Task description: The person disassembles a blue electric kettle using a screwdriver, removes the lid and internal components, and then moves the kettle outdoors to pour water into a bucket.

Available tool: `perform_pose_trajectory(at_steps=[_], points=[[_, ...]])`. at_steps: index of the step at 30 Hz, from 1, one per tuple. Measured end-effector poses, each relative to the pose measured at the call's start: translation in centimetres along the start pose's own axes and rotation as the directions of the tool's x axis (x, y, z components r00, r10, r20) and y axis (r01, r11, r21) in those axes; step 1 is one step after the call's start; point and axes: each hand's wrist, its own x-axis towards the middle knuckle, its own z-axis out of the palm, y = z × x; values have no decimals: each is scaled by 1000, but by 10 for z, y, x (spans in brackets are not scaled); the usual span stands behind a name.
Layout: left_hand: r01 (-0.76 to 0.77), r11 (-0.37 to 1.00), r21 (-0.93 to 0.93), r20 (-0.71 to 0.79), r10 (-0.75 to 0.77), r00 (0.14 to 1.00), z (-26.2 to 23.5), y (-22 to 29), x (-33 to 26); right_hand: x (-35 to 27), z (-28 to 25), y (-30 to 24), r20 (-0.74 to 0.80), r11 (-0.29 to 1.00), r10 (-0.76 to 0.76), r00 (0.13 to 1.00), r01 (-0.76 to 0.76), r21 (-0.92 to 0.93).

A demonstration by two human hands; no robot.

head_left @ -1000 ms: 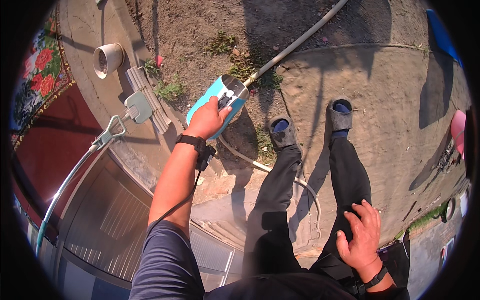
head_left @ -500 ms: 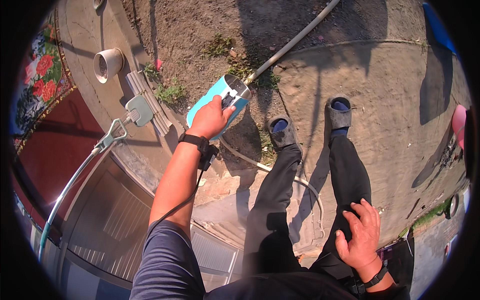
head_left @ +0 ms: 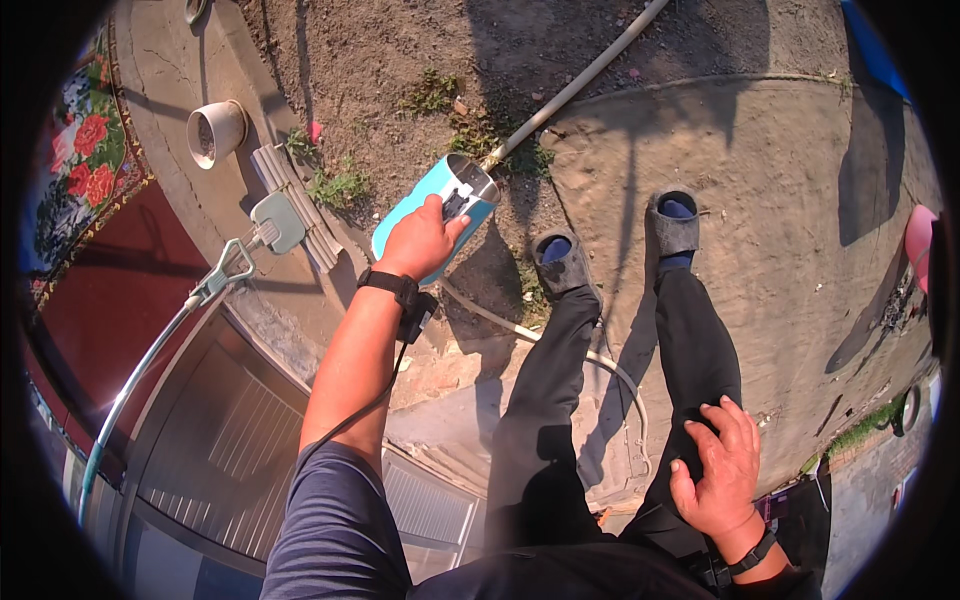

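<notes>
My left hand [head_left: 418,238] is closed around a light-blue metal canister [head_left: 410,222], arm stretched out ahead. The canister leans to the upper right, its bare-metal rim and open mouth [head_left: 470,175] facing that way. A black-and-white fitting [head_left: 457,197] sits on its side near my fingertips. What is inside cannot be made out. Over the black trousers, beside my right leg [head_left: 697,350], my right hand [head_left: 722,465] has its fingers apart and holds nothing. Whether it touches the leg cannot be told.
A pale hose [head_left: 580,88] runs behind the canister and past my slippered feet [head_left: 565,265]. On the left are a mop [head_left: 280,222] with a long handle, a plant pot [head_left: 215,132], stacked grey strips [head_left: 300,215] and a flowered door curtain [head_left: 95,165]. Something pink [head_left: 918,250] stands far right.
</notes>
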Motion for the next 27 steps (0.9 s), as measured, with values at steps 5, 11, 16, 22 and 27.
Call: perform_pose_trajectory(at_steps=[5, 11, 16, 22, 27], points=[[18, 1000, 1, 7, -18, 1000, 1, 1, -2, -1, -1, 3, -3, 1000, -5, 1000, 5, 2], [21, 1000, 5, 6, -21, 1000, 1, 3, -5, -2, -1, 5, -3, 1000, -3, 1000, 3, 4], [39, 999, -32, 33, -38, 999, 4, 8, -7, -4, 0, 6, -5, 1000, 4, 1000, -4, 8], [5, 1000, -5, 31, -5, 1000, 12, 12, -10, -4, 0, 7, -10, 1000, -6, 1000, 6, 8], [18, 1000, -16, 33, -18, 999, 15, 12, -11, -5, 1, 8, -11, 1000, -10, 1000, 10, 3]])
